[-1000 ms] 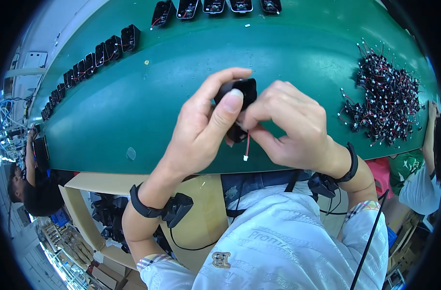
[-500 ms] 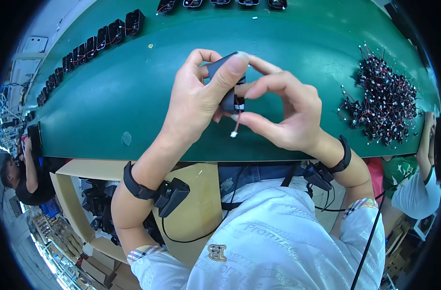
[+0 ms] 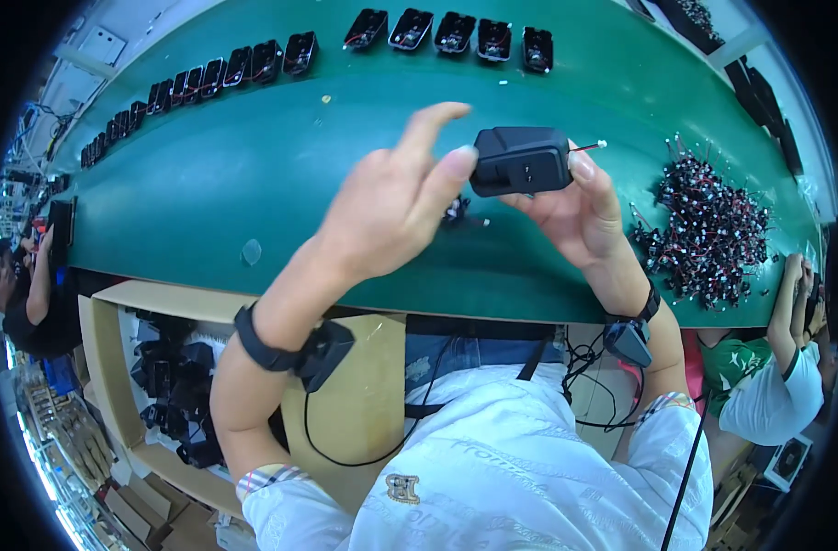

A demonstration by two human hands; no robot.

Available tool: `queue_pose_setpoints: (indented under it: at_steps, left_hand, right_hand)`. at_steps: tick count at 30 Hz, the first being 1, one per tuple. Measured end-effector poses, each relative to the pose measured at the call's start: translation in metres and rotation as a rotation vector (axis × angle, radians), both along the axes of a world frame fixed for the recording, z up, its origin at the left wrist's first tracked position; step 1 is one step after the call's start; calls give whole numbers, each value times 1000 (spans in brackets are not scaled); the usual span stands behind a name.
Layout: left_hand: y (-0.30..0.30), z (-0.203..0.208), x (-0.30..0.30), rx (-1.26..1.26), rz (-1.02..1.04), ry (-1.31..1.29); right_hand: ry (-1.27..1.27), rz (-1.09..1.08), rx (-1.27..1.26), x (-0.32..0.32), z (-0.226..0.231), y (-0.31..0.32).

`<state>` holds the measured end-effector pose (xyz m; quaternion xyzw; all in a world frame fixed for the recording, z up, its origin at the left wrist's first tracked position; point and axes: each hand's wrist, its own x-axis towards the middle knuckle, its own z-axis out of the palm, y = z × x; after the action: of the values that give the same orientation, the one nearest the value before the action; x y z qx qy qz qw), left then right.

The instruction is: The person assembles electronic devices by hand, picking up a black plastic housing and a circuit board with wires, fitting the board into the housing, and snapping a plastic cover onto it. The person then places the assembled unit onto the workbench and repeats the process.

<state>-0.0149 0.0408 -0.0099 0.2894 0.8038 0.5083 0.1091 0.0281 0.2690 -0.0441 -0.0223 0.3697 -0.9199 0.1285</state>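
Your right hand [image 3: 586, 220] grips the black plastic housing [image 3: 522, 163] by its right end, above the green table [image 3: 327, 147]. Your left hand [image 3: 382, 216], index finger raised, has its thumb beside the opposite end; whether it holds anything, I can't tell.

A clear disc [image 3: 251, 252], perhaps plastic, lies on the table [image 3: 152, 207].
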Motion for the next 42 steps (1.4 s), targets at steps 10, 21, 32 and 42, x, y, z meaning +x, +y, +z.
queue_pose_setpoints:
  at_steps: [10,21,32,42]
  left_hand:
    - [-199,52,93,-495,675,-49]
    - [-278,-59,236,-1117,530,-38]
    - [-237,-42,220,-964,394,-92]
    - [-267,-40,199,-618,686,-44]
  right_hand:
    - [884,-336,1651,-92,3,140]
    - [961,-253,1885,-161,-46,196]
    - [923,-99,1682,-68,10,136]
    - [993,144,1435,-19,-38,-9]
